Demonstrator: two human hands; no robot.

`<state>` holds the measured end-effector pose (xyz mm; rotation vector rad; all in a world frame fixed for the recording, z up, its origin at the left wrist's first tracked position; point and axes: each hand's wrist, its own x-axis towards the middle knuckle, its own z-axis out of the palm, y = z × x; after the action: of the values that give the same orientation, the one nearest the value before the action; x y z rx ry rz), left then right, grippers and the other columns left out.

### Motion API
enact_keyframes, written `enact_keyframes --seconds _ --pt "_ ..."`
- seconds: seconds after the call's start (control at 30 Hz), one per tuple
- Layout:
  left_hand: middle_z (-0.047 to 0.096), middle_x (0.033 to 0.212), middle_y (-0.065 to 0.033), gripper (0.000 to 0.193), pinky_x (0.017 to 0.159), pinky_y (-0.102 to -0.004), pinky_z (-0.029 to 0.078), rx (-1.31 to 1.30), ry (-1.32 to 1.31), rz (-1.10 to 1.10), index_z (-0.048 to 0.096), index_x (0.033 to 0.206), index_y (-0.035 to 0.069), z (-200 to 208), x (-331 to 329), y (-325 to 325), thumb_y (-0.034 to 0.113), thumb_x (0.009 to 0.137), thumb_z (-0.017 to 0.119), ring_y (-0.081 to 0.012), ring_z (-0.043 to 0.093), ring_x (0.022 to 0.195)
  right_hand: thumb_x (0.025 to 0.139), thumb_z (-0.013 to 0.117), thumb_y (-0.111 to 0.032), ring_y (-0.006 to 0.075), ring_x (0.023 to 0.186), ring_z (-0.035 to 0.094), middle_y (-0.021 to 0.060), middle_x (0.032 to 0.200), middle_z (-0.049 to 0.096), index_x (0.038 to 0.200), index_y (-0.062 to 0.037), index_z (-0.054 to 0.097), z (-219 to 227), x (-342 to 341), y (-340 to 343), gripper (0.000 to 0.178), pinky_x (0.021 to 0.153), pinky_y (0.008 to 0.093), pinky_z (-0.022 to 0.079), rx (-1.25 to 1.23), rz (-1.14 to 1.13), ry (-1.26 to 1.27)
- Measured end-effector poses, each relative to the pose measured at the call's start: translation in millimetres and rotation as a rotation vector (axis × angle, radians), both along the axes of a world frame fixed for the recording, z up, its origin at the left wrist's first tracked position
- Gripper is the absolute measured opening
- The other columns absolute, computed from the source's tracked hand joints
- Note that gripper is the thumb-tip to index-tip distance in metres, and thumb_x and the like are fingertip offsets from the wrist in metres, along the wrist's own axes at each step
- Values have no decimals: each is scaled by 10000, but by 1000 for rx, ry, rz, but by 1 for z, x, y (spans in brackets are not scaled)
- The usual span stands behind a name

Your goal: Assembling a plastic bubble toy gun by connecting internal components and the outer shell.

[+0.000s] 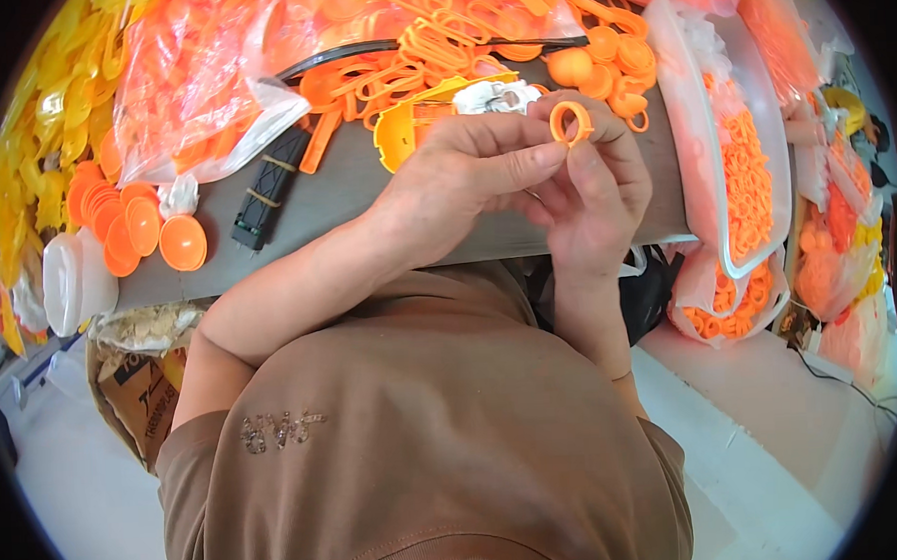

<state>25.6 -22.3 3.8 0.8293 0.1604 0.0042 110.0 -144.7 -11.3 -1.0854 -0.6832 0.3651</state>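
You've got the orange ring [586,125] up in front of you, above the surface [344,187], pinched at its lower rim. Left hand [457,175]: thumb and index closed on its left side. Right hand [605,199]: thumb at the bottom edge, fingers curled behind; reads as gripping it too, though its far-side contact is hidden. Ring's opening faces you. Step in hand looks like two-handed fingertip work on that one ring; can't tell if you're turning, trimming or checking it. Any next move calls for one hand holding steady while the other shifts, light pinch, rim kept visible. Yellow shell [392,139] and white wad [501,97] sit just beyond your left hand.
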Motion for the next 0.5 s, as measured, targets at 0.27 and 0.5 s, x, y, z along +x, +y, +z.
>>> enact_keyframes --seconds 0.27,0.5 --pt "569 694 -7 208 511 -231 403 328 203 -343 605 858 21 12 -32 32 218 917 570 -87 516 588 708 678 36 222 834 590 129 980 581 1011 13 585 9 -3 -18 318 706 289 478 -227 118 -597" --pt "554 652 -108 162 563 -337 455 985 -114 -214 578 847 -26 -11 -53 29 122 834 642 -256 566 600 700 726 -34 254 725 613 129 909 612 994 -5 604 -2 -17 -41 319 577 305 489 -492 393 -832"
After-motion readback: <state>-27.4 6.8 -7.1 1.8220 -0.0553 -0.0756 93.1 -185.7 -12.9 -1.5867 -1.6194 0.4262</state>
